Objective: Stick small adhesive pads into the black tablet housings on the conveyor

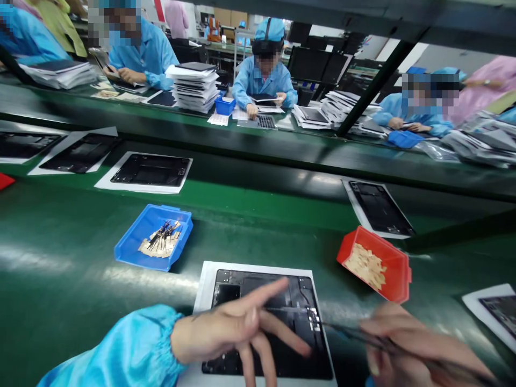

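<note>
An opened black tablet back panel (242,287) on a white sheet lies right in front of me on the green bench. My left hand (237,330), in a blue sleeve, rests on it with fingers spread flat. My right hand (407,349) is blurred at the lower right and pinches thin metal tweezers (350,334) whose tip points left to the panel's right edge. A red bin (397,277) of small tan parts stands just beyond my right hand. A blue tray (133,247) with tan parts and dark cables sits to the left.
More black panels on white sheets (151,172) (379,209) lie along the green conveyor. Another sheet (495,312) is at the right edge. Across the line, several people in blue coats (264,80) work beside stacks of panels (193,86). A dark diagonal bar (374,88) crosses overhead.
</note>
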{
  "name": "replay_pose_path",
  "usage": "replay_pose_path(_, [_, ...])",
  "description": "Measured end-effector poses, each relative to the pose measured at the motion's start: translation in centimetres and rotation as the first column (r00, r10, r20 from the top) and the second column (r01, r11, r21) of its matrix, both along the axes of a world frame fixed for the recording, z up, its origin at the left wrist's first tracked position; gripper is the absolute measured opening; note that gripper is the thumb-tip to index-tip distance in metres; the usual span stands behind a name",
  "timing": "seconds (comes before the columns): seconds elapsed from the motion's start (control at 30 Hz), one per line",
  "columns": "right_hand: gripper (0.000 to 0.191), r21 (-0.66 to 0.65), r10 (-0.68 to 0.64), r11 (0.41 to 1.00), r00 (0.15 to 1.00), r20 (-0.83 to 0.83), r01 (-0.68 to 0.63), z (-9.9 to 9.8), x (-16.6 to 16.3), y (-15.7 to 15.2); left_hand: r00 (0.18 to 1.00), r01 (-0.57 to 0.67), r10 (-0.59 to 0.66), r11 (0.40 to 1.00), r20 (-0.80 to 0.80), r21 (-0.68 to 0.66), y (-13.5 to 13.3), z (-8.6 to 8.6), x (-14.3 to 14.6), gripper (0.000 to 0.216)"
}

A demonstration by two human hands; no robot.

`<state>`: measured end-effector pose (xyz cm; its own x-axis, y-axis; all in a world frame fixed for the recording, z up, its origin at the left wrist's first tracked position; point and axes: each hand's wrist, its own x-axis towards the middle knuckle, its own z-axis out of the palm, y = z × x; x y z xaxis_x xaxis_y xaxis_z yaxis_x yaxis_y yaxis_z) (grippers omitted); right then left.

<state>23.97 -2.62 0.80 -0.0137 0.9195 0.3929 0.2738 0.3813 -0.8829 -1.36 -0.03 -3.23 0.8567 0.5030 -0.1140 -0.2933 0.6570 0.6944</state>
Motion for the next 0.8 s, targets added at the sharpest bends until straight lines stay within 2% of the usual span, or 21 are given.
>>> replay_pose_path(0.03, [0.006, -0.076, -0.021, 0.997, 0.996, -0.084, 0.014, -0.5, -0.8, 0.4, 0.98, -0.125, 0.135, 0.989, -0.144, 0.079, -0.2, -0.9, -0.9, 0.079])
replay_pose_path(0.07, [0.007, -0.184, -0.042, 0.983, 0.986, -0.161, 0.012, -1.2, -1.7, 1.0, 0.902, -0.246, 0.302, 0.947, -0.309, 0.206, -0.4, -1.9, -1.9, 0.065])
replay_pose_path(0.1, [0.011, -0.328, -0.049, 0.944, 0.976, -0.213, -0.024, -1.9, -2.7, 1.8, 0.767, -0.312, 0.47, 0.868, -0.436, 0.386, -0.5, -2.8, -3.0, 0.049])
replay_pose_path(0.13, [0.017, -0.455, -0.042, 0.887, 0.967, -0.253, -0.081, -2.6, -3.8, 2.7, 0.6, -0.305, 0.642, 0.735, -0.477, 0.606, -0.7, -3.7, -4.0, 0.035])
replay_pose_path(0.17, [0.022, -0.535, -0.048, 0.836, 0.956, -0.29, -0.121, -3.4, -4.7, 3.7, 0.46, -0.22, 0.79, 0.543, -0.404, 0.811, -0.8, -4.5, -4.9, 0.028])
replay_pose_path(0.2, [0.026, -0.598, -0.049, 0.785, 0.947, -0.319, -0.161, -4.1, -5.7, 4.7, 0.393, -0.084, 0.88, 0.324, -0.268, 0.942, -0.9, -5.0, -5.6, 0.027])
replay_pose_path(0.23, [0.029, -0.634, -0.048, 0.748, 0.937, -0.347, -0.196, -4.7, -6.5, 5.5, 0.39, 0.062, 0.913, 0.106, -0.122, 0.992, -1.0, -5.4, -6.0, 0.031])
replay_pose_path(0.27, [0.032, -0.655, -0.053, 0.723, 0.927, -0.371, -0.221, -5.3, -7.2, 6.2, 0.434, 0.184, 0.901, -0.076, -0.012, 0.98, -1.1, -5.5, -6.2, 0.037])
replay_pose_path(0.3, [0.033, -0.67, -0.055, 0.702, 0.92, -0.387, -0.24, -5.7, -7.8, 6.7, 0.489, 0.272, 0.871, -0.204, 0.048, 0.94, -1.1, -5.5, -6.1, 0.041])
replay_pose_path(0.33, [0.034, -0.679, -0.056, 0.689, 0.915, -0.399, -0.254, -5.9, -8.4, 7.0, 0.533, 0.332, 0.843, -0.286, 0.071, 0.899, -1.1, -5.3, -5.8, 0.043])
replay_pose_path(0.37, [0.035, -0.688, -0.056, 0.677, 0.914, -0.403, -0.262, -6.1, -8.8, 7.1, 0.564, 0.369, 0.823, -0.332, 0.075, 0.868, -1.1, -5.1, -5.4, 0.041])
replay_pose_path(0.43, [0.034, -0.708, -0.052, 0.655, 0.918, -0.393, -0.265, -6.3, -9.6, 6.9, 0.591, 0.386, 0.802, -0.377, 0.088, 0.842, -0.9, -4.8, -4.6, 0.035])
replay_pose_path(0.47, [0.034, -0.714, -0.05, 0.649, 0.921, -0.386, -0.264, -6.3, -9.9, 6.7, 0.592, 0.383, 0.801, -0.381, 0.093, 0.841, -0.8, -4.7, -4.3, 0.031])
replay_pose_path(0.57, [0.033, -0.709, -0.035, 0.657, 0.929, -0.368, -0.256, -6.8, -10.6, 6.6, 0.573, 0.36, 0.815, -0.343, 0.084, 0.868, -0.1, -5.0, -4.2, 0.026])
replay_pose_path(0.63, [0.032, -0.678, -0.024, 0.697, 0.937, -0.349, -0.235, -7.5, -10.9, 7.1, 0.544, 0.322, 0.838, -0.266, 0.053, 0.909, 0.7, -5.6, -4.5, 0.023])
replay_pose_path(0.73, [0.03, -0.605, -0.031, 0.78, 0.956, -0.293, -0.16, -9.1, -11.5, 8.4, 0.488, 0.26, 0.872, -0.104, -0.038, 0.96, 2.3, -6.7, -5.1, 0.021])
replay_pose_path(0.8, [0.029, -0.576, -0.028, 0.808, 0.968, -0.25, -0.126, -10.2, -11.9, 9.3, 0.439, 0.278, 0.893, -0.029, -0.1, 0.96, 3.2, -7.5, -5.5, 0.023])
